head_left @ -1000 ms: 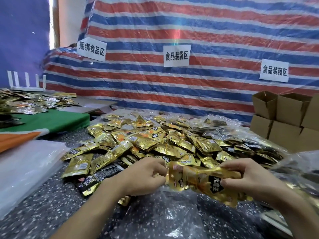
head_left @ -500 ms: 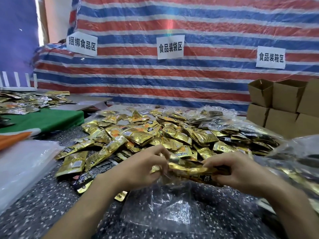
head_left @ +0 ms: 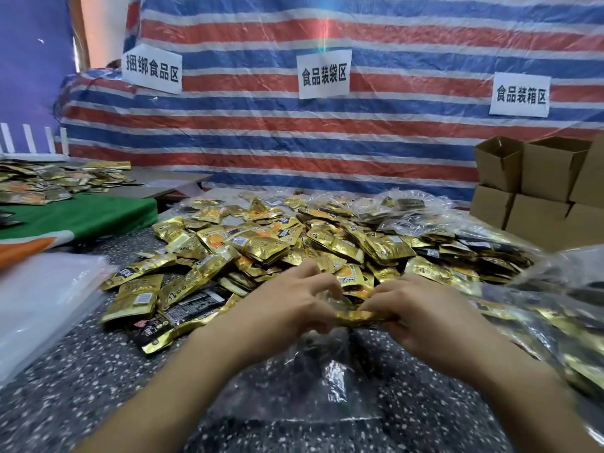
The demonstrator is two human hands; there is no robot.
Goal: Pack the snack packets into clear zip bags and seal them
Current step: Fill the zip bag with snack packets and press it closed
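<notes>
Pinched edge-on between left hand [head_left: 287, 308] and right hand [head_left: 421, 318], just above the far end of the clear zip bag [head_left: 313, 387]: a thin bundle of gold snack packets [head_left: 359, 317]. Long axis of the bundle running left to right, square across the bag's length and roughly level with the table [head_left: 81, 380]. Left hand closed on the bundle's left end, thumb and fingers curled in, a fold of clear film seemingly caught there too. Right hand closed on the right end, fingers curled over the top, thumb hidden beneath. Both hands equally near, neither free. Bag lying flat and crumpled, stretching from under the hands back toward the person. Mouth end not to be told for certain, though likely the far end, right below the bundle; open or pressed together, impossible to say. Judged from that: loading step in hand, sealing not yet begun. Shortest way in would be down and back toward the person, along the bag's length, with the bundle kept crosswise to fit the width. Risk of packets fanning out or snagging the lip. Beyond the bag, the loose heap [head_left: 294, 243] of packets; to the bag's right, filled bags [head_left: 555, 322]; to its left, a stack of flat bags [head_left: 42, 305].
</notes>
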